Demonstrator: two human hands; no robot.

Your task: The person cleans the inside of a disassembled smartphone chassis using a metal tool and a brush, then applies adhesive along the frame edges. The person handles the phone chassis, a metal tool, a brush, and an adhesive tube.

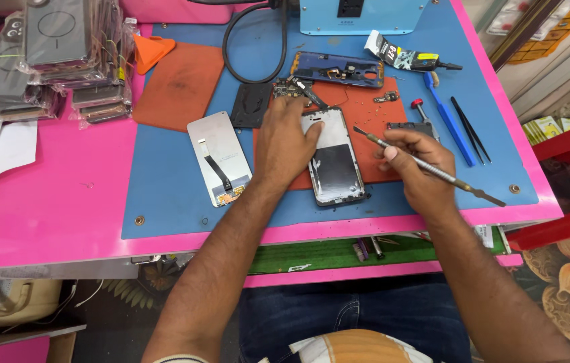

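Observation:
An opened phone frame (334, 161) lies face-up on an orange mat (365, 111) in the middle of the blue work mat (164, 188). My left hand (286, 140) presses flat on the frame's upper left edge, thumb on its top. My right hand (416, 161) sits just right of the frame and grips a thin metal spudger (432, 167), its flat tip pointing up-left near the frame's upper right corner. A detached screen panel (219, 158) with a flex cable lies left of my left hand.
A dark blue phone back shell (338, 68) and a black plate (252, 104) lie behind. A glue tube (409, 59), blue pry tool (447, 121), tweezers (471, 129) and screwdriver (421, 111) sit right. Wrapped phone cases (63, 54) stack far left. Another orange mat (179, 86) lies at back left.

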